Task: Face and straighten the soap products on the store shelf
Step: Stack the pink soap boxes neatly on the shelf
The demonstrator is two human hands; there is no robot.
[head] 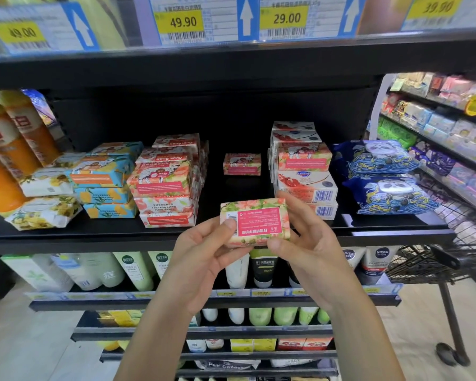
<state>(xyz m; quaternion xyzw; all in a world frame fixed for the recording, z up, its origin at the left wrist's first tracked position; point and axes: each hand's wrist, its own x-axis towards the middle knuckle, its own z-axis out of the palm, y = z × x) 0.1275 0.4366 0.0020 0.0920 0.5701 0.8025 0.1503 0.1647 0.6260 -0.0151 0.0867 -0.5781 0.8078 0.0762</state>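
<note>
Yellow bars (pixel 43 213) and the blue stack (pixel 105 185) sit askew on the shelf (pixel 66 237), the pink stack (pixel 165 188) leans, and the left hand (pixel 201 251) and right hand (pixel 311 248) pinch a bar (pixel 254 222), label upside down, before the gap, so I judge most facing remains undone.

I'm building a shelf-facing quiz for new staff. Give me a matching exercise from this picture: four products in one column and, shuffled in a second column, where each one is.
Things:
1. floral soap bar
2. lone pink soap bar
3. blue panda packs
4. orange bottles

Places:
A. left end of the shelf
B. gripped between the left hand and the right hand, in front of the shelf
C. right end of the shelf, one on top of the other
D. alone, far back in the middle of the shelf

Pairs: 1-B, 2-D, 3-C, 4-A
</note>
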